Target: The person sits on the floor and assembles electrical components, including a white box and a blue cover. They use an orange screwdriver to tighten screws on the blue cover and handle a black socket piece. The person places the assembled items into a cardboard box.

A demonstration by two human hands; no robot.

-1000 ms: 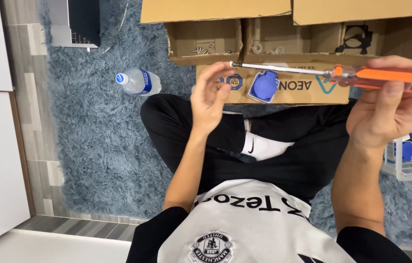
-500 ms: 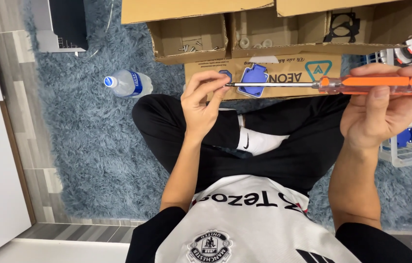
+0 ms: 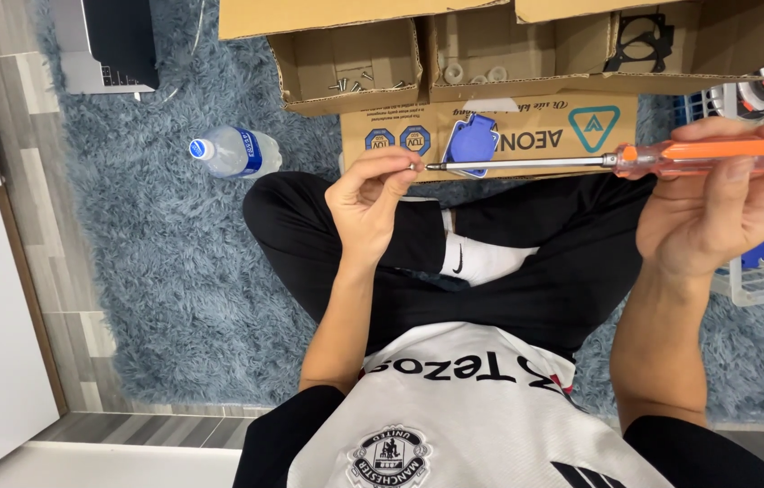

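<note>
While the right hand (image 3: 716, 212) grips the screwdriver (image 3: 617, 160) by its orange handle, the left hand (image 3: 373, 194) pinches a small screw (image 3: 414, 166) at its tip.

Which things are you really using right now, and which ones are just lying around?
In use: orange-handled screwdriver in the right hand; tiny screw-like part pinched by the left hand at its tip.
Lying about: water bottle, blue plastic part, cardboard box with loose screws.
</note>
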